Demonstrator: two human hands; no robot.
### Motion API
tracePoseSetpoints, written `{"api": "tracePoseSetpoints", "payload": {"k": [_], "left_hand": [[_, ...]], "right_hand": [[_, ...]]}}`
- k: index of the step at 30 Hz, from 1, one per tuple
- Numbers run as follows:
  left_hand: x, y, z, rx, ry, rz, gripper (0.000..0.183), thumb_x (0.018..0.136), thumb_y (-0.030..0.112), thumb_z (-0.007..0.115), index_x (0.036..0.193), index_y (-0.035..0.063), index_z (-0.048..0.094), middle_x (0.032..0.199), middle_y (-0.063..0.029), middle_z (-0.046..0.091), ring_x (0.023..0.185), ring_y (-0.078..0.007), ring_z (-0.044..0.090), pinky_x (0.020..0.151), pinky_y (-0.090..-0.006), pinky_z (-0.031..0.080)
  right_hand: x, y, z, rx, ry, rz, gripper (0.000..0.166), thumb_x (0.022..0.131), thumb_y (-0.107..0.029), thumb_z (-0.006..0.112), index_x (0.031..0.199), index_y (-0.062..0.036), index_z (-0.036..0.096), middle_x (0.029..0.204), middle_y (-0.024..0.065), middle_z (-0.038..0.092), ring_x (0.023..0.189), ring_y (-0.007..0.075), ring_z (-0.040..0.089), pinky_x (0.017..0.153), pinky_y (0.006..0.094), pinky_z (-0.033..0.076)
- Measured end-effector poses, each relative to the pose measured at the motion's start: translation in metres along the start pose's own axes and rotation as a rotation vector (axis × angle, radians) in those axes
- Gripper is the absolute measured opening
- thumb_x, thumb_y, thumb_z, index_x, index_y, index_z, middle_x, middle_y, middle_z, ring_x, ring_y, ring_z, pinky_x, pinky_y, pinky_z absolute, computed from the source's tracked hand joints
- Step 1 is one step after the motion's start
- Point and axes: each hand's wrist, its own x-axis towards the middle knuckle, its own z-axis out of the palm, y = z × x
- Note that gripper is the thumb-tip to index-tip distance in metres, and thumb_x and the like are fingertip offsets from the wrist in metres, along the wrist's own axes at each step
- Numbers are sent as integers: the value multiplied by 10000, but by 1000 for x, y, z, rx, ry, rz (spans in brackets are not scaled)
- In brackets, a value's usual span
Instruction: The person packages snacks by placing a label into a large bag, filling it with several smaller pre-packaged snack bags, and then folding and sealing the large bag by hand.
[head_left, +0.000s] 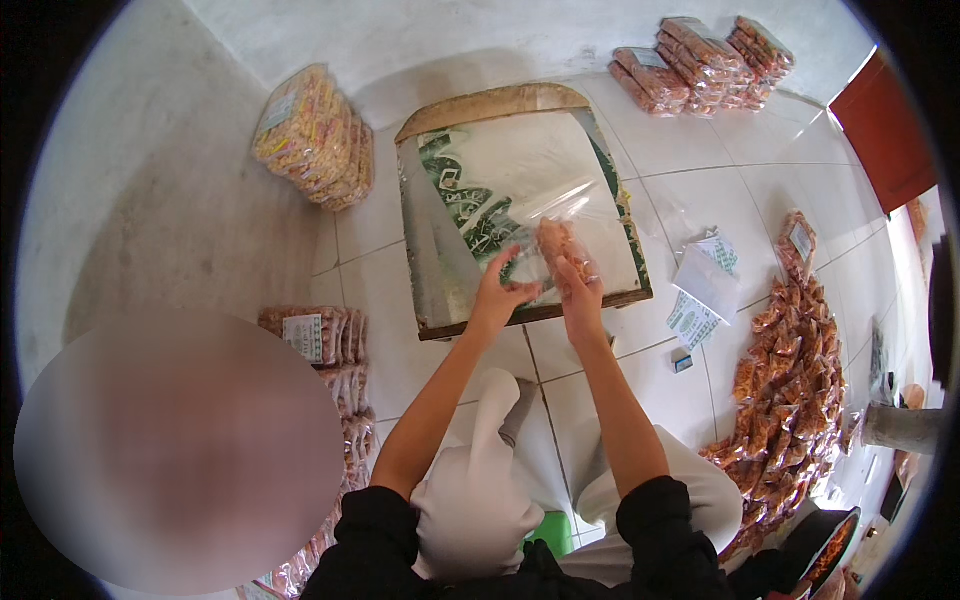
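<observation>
My right hand grips a small clear plastic packet of orange-brown snack, held tilted above a low wooden table. My left hand is just left of the packet, with thumb and fingers apart. Thin clear plastic film shows around the packet and close to my left fingers; whether those fingers touch it I cannot tell. The tabletop is pale, with a torn green-and-white printed covering along its left part.
Bagged yellow snacks stand stacked by the left wall; more packs lie at the back right. Labelled packs line the left. Rightward are printed labels, a small blue box and heaped snack packets. A blurred patch covers the lower left.
</observation>
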Motion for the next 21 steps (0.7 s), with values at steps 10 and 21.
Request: {"api": "tracePoseSetpoints", "payload": {"k": [10, 21], "left_hand": [[-79, 15, -28, 6, -190, -143, 719, 729, -23, 657, 1342, 91, 299, 1081, -69, 523, 686, -103, 518, 663, -248, 468], [-102, -10, -43, 797, -79, 112, 616, 819, 134, 623, 1335, 82, 291, 1065, -109, 522, 932, -175, 526, 775, -324, 455]], "right_hand": [[43, -12, 36, 358, -24, -214, 454, 893, -233, 506, 1265, 0, 390, 1313, 93, 419, 1111, 190, 457, 902, 287, 404], [70, 7, 39, -340, 91, -426, 514, 861, -122, 517, 1307, 10, 296, 1298, 128, 404, 1162, 243, 434, 916, 314, 367]]}}
